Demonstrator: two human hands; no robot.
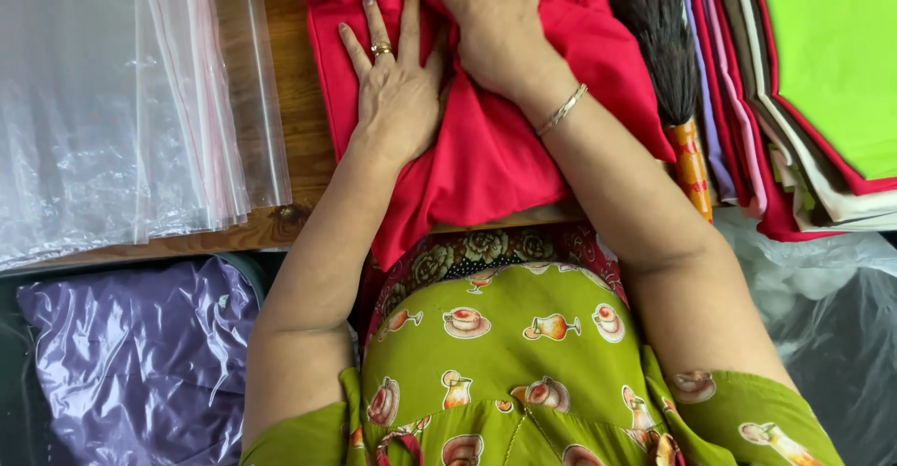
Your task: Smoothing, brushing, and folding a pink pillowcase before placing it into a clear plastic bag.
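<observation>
Left hand (397, 87) lies flat, fingers spread, on a folded red cotton cloth (486, 148); right hand (495, 27), grip closed, bunches it on the wooden surface (299, 101) beside clear plastic bags (121, 101).

1. We see the red cloth (486, 148) at upper centre as matt woven fabric, soft and creased.
2. We see the clear plastic bags (121, 101) at upper left as thin, glossy, wrinkled film.
3. The worktop (299, 111) shows bare brown wood with a dull finish.
4. The brush (654, 27) at upper right has dark, fine bristles and a glossy orange handle.
5. The folded cloths (822, 73) at right look matt and smooth.
6. The purple bag (140, 354) at lower left looks shiny, crinkled plastic.
</observation>
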